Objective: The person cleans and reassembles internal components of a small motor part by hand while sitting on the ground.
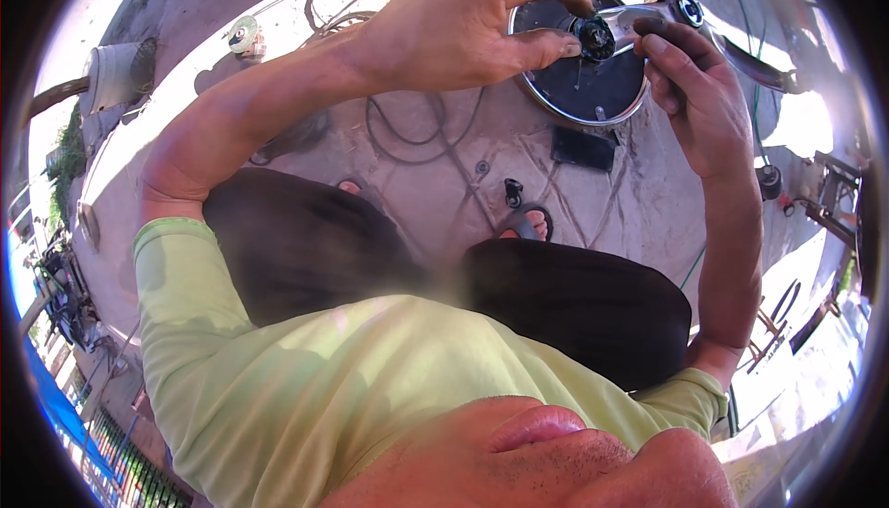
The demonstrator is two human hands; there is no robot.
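Note:
My left hand (463, 26) reaches across from the left. Its thumb and fingers close around a round, dark, shiny part (598, 39) at the end of a silver metal arm (626, 19). Opposite it, my right hand (693, 91) has thumb and forefinger pinched together beside that arm; whatever lies between the fingertips is too small to make out. Beneath both hands is a round dark disc (583, 96) with a bright metal rim. The silver arm runs toward a hub (690, 10) with several blade-like silver arms, beyond my right hand.
On the paved ground below the disc lies a flat black rectangular object (583, 149). A small black piece (513, 193) sits near my sandalled foot (535, 224). Dark cable (407, 137) loops over the ground. A bucket-like container (118, 77) is at far left.

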